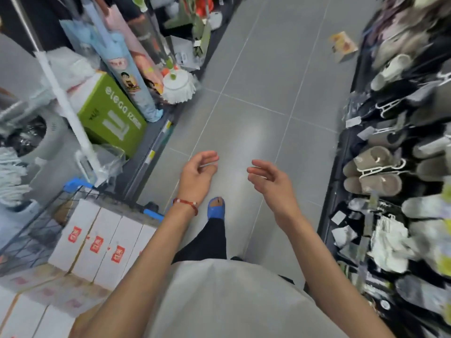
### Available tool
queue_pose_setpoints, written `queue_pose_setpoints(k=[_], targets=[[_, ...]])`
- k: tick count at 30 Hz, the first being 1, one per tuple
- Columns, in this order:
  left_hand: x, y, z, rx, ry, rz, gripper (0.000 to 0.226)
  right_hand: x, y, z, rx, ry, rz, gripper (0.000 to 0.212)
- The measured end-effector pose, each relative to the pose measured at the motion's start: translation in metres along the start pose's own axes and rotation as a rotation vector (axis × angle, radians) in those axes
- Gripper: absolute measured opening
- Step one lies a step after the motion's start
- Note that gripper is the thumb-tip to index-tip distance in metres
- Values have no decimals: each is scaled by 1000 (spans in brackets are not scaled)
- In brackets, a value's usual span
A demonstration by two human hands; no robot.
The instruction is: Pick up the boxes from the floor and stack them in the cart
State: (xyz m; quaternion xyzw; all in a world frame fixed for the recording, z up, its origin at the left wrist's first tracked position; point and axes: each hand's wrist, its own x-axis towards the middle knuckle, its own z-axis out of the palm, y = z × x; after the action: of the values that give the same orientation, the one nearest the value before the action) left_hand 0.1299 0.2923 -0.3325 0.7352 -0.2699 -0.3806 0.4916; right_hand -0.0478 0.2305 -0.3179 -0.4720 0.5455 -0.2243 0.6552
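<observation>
Several white boxes (97, 242) with red labels stand side by side in a wire cart (31, 230) with blue corners at my lower left. More white boxes (29, 313) lie below them at the frame's bottom left. One small orange-and-white box (343, 46) lies on the grey floor far ahead, near the right shelf. My left hand (197, 175), with a red bracelet at the wrist, hangs over the floor with fingers loosely curled and holds nothing. To its right, my right hand (268, 179) is also empty, its fingers apart.
I stand in a narrow shop aisle with grey floor tiles (244, 106). The left shelf holds a green carton (109, 113), umbrellas and mop heads. Along the right runs a rack of slippers (375, 172) and socks. My blue-sandalled foot (216, 207) is on the floor.
</observation>
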Motion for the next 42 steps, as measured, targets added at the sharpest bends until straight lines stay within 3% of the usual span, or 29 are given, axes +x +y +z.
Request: queue_pose_setpoints(k=[16,42], targets=[[254,103,49,39,-237,20,28,195,-122,7,176,235,47,34],[708,323,351,49,-378,-69,28,670,-374,-204,271,365,76,28]])
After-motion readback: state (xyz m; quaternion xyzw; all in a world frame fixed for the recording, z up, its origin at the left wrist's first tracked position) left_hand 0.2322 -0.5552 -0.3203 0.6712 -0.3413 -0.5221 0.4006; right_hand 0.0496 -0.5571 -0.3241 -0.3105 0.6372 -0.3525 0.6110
